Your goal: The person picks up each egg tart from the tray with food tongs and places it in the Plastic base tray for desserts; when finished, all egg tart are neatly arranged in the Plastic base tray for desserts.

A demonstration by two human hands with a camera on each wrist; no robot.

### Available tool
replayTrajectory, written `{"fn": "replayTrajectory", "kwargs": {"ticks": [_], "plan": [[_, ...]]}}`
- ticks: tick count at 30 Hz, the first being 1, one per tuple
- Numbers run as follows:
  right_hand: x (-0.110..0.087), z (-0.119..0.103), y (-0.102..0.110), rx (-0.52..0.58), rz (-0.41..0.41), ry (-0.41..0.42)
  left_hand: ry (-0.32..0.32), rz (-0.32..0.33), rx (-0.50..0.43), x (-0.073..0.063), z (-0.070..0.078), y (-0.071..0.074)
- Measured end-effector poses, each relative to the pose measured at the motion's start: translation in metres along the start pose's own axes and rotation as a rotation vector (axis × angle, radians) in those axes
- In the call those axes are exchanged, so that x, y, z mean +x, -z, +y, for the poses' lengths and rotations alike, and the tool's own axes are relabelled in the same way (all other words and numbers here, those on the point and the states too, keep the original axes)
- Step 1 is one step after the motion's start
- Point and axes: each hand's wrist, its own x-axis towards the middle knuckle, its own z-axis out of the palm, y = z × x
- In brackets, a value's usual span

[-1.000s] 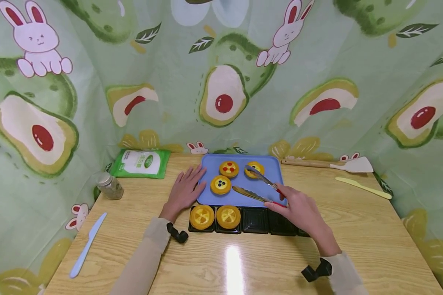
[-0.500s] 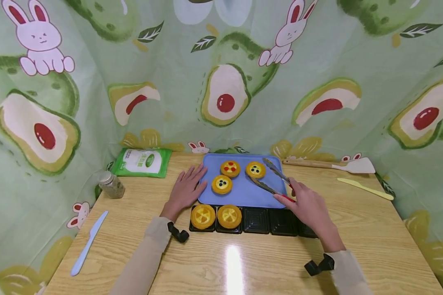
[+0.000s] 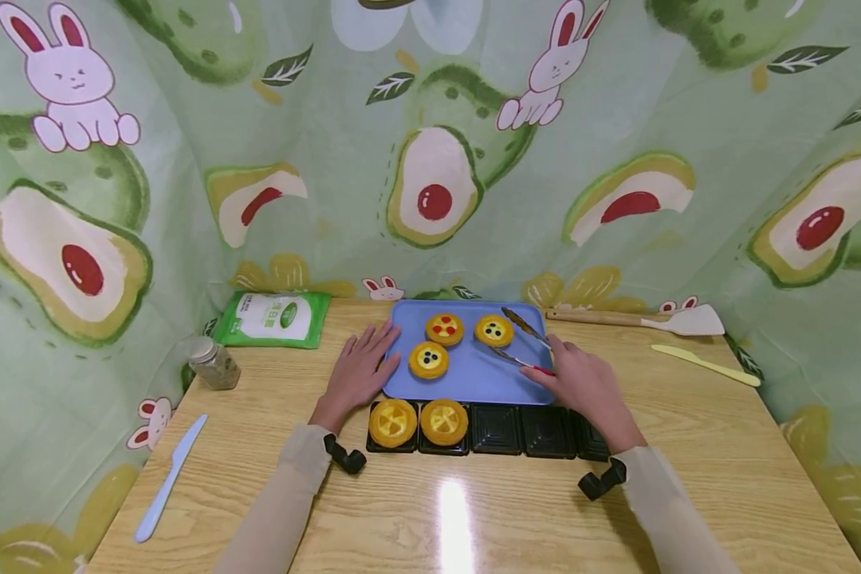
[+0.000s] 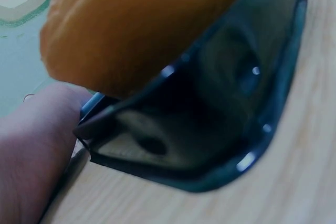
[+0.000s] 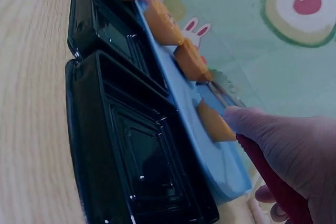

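My right hand (image 3: pixel 581 383) grips red-handled metal tongs (image 3: pixel 522 325), seen close in the right wrist view with a red handle (image 5: pixel 262 169) under the thumb. The tong arms are spread, one on either side of an egg tart with dark berries (image 3: pixel 493 330) on the blue tray (image 3: pixel 473 383). A red-topped tart (image 3: pixel 444 328) and another berry tart (image 3: pixel 428 360) lie to the left on that tray. Fingers spread flat, my left hand (image 3: pixel 359 371) rests at the tray's left edge. Two tarts with yellow topping (image 3: pixel 392 422) fill the left cups of a black tray row (image 3: pixel 497 429).
At the back left lie a green-and-white bag (image 3: pixel 276 319) and a glass shaker jar (image 3: pixel 215 363). A blue knife (image 3: pixel 171 478) is on the left. To the right are a wooden-handled spatula (image 3: pixel 638 320) and a yellow knife (image 3: pixel 706 365). A patterned curtain (image 3: pixel 316 215) surrounds the table.
The tongs have swung to the right and now straddle the right-hand berry tart; earlier their arms were over and left of it. My left hand and the tarts stay in place.
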Motion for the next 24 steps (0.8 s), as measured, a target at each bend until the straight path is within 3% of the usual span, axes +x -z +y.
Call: {"fn": "replayTrajectory", "kwargs": {"ticks": [24], "plan": [[0.012, 0.0, -0.009, -0.015, -0.012, -0.009, 0.005, -0.003, 0.01, 0.002, -0.003, -0.003]]}}
